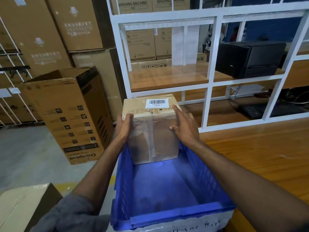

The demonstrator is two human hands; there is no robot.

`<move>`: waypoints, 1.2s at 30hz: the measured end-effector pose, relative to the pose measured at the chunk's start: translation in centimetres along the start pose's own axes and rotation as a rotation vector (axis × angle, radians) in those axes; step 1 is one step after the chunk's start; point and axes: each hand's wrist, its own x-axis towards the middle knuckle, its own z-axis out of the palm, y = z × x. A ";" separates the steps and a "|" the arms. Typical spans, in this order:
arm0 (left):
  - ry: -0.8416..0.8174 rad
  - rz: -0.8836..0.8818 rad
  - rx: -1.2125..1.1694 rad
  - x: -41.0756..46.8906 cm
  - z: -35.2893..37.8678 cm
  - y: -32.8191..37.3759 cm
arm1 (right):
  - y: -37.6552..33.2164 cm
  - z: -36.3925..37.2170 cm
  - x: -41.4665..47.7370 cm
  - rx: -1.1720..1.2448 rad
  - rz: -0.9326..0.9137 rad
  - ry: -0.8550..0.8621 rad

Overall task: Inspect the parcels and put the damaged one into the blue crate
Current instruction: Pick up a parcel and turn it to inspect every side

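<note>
Nearly done: fingers of my left hand (124,126) curl round the parcel (154,136), my right hand (184,128) presses straight-fingered; it stands inside the blue crate (175,213), possibly touching bottom.

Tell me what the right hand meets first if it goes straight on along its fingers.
The parcel: the right hand touches its upper right edge. Past that, probably the white rack; depth unclear.
</note>
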 end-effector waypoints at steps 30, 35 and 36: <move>-0.060 0.186 0.360 -1.5 -2.9 1.5 | -2.5 -1.4 -0.1 -0.078 0.087 -0.137; 0.068 0.188 0.328 -4.7 -3.2 2.8 | -4.4 -3.3 -1.6 0.025 0.058 -0.099; 0.090 0.191 0.306 -5.4 -3.2 2.9 | -4.9 -3.7 -2.1 0.053 0.033 -0.098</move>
